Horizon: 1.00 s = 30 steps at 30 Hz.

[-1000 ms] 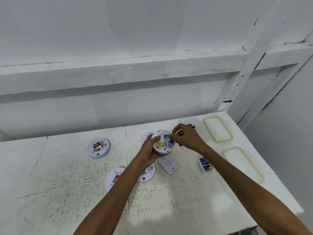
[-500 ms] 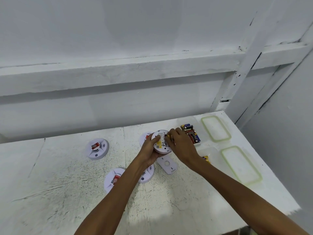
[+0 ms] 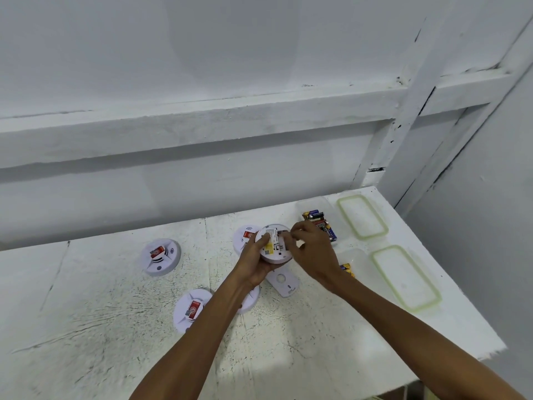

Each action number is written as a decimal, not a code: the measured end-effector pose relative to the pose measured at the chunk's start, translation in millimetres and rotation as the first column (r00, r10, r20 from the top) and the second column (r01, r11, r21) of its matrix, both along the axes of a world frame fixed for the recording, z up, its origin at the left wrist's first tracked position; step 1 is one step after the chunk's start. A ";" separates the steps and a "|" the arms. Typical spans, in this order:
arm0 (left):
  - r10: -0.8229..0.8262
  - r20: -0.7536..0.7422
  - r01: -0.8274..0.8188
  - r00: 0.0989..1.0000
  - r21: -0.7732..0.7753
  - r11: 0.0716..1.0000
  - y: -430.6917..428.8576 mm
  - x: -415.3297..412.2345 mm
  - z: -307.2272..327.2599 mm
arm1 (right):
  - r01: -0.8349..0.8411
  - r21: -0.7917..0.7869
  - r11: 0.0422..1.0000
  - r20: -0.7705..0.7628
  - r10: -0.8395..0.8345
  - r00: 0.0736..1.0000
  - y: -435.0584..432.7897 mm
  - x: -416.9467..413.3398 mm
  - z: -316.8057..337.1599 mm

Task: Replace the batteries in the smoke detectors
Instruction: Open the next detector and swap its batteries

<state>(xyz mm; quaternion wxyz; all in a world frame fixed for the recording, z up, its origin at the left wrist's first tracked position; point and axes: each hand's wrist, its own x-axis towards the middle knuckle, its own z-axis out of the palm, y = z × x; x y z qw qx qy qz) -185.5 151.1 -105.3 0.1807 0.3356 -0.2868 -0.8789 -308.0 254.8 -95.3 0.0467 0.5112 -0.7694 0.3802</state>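
Note:
My left hand [image 3: 253,262] grips a white round smoke detector [image 3: 274,249] above the table, its labelled back turned up. My right hand [image 3: 313,255] is at the detector's right side, its curled fingertips pinching a small battery at the open battery bay; the battery is almost hidden by the fingers. Just below the detector, a white mounting plate [image 3: 284,284] lies flat on the table. A clear tub [image 3: 305,204] holding several batteries [image 3: 318,220] stands behind my right hand.
Other smoke detectors lie on the white table: one at the left [image 3: 161,256], one near my left forearm [image 3: 190,308], one behind the held unit [image 3: 245,236]. Two green-rimmed lids [image 3: 362,216] [image 3: 405,277] lie at the right, near the table edge. More batteries [image 3: 347,269] sit by my right wrist.
My right hand came from beside the battery tub to the detector with a battery and now works it at the bay. The left hand kept holding the detector.

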 end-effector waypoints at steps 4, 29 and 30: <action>-0.027 0.006 0.028 1.000 -0.030 0.999 -9.7 -2.3 8.5 | 0.206 0.103 0.973 0.189 -0.222 0.956 -2.2 -45.6 8.8; -0.022 -0.015 0.022 1.000 -0.034 0.999 -20.6 11.4 8.4 | 0.350 0.746 0.567 -0.126 -0.395 0.910 -22.0 -73.5 -6.5; -0.023 -0.015 0.022 1.000 -0.033 0.999 -20.8 11.4 7.8 | 0.355 0.740 0.571 -0.120 -0.407 0.905 -22.3 -73.0 -6.5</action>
